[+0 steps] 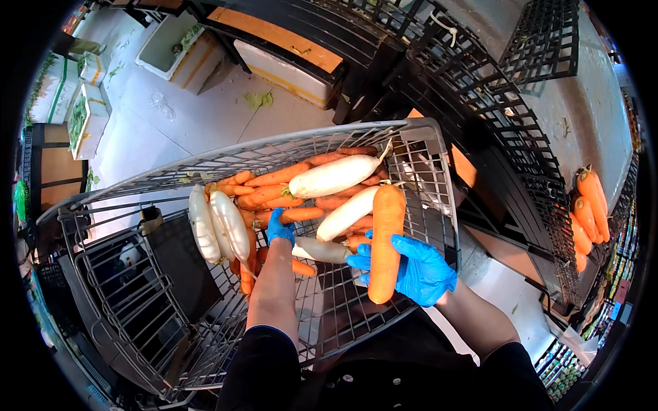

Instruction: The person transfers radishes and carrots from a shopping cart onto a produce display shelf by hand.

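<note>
My right hand (pixel 423 268), in a blue glove, holds a large thick carrot (pixel 388 243) upright over the right part of a grey wire shopping cart (pixel 449 198). The thumb lies against the carrot's side and the fingers pass behind it. Reaching into the cart, my left hand (pixel 280 231), also gloved in blue, closes on a carrot (pixel 301 214) in the pile; part of its grip is hidden. White radishes lie among the carrots: one (pixel 336 176) at the far side, another (pixel 346 214) beside the held carrot, and several (pixel 229 226) at the left.
A black grid fence (pixel 528 130) borders a grey surface at the right, where several carrots (pixel 593 205) lie. White foam boxes (pixel 171 51) stand on the floor at the back left. Leaf scraps (pixel 258 101) lie on the floor beyond the cart.
</note>
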The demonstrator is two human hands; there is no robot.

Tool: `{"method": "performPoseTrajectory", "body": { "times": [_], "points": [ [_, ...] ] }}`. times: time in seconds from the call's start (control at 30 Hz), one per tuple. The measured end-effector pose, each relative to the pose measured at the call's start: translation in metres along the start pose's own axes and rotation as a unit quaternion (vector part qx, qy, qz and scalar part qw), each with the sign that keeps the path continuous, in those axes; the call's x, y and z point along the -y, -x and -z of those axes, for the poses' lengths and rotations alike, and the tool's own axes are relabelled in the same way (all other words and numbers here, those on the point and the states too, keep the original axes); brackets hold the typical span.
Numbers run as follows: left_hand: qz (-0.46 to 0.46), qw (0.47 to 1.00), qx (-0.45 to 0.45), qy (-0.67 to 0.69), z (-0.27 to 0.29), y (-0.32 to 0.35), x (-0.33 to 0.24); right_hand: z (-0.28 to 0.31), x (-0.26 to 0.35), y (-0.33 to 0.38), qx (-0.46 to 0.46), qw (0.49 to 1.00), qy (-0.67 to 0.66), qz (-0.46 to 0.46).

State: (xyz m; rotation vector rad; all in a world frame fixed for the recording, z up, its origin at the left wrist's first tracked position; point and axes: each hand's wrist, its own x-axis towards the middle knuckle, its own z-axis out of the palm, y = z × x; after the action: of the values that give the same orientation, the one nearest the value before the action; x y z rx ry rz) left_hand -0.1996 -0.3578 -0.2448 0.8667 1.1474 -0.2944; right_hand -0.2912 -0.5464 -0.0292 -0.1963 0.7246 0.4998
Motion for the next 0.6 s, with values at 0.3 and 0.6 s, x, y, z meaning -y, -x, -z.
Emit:
{"method": "performPoseTrajectory", "body": {
  "times": [0.3, 0.6],
  "points": [
    [0.222, 0.901, 0.368, -0.06, 0.006, 0.104, -0.065, -0.004, -0.004, 0.02, 0.024, 0.99, 0.1, 0.093],
    [0.284, 0.724, 0.603, -0.176, -0.064, 0.218, -0.077, 0.017, 0.007, 0.085, 0.071, 0.973, 0.106, 0.194]
  ]
}}
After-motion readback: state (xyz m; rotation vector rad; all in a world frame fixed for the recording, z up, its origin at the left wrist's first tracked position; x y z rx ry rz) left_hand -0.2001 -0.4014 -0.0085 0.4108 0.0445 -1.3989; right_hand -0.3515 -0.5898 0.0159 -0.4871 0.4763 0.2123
